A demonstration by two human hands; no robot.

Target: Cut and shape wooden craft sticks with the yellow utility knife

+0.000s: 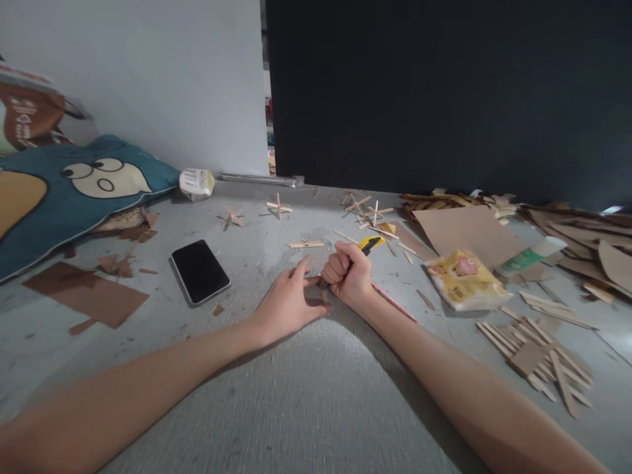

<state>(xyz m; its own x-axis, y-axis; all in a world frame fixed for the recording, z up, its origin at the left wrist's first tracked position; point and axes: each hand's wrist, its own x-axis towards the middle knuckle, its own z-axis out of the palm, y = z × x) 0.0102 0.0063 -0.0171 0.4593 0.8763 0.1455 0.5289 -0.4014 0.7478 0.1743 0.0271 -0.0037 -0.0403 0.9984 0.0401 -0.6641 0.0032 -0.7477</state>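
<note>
My right hand (348,273) is wrapped in a fist round a yellow and black utility knife (371,245); its handle sticks out above the fist, and its tip points down beside my left fingers. With my left hand (289,299), I hold a short piece of craft stick (324,296) on the grey surface, between thumb and index finger. The blade's contact with the stick is too small to make out. Just beyond my hands lie flat craft sticks (306,245). A red pencil-like rod (395,304) lies partly under my right forearm.
Crossed-stick pieces (279,207) stand farther back. At left are a phone (201,272), brown cardboard (86,293) and a blue cushion (99,191). To the right lie a yellow packet (467,280), a glue stick (530,257), a stick bundle (538,355) and a cardboard sheet (459,230).
</note>
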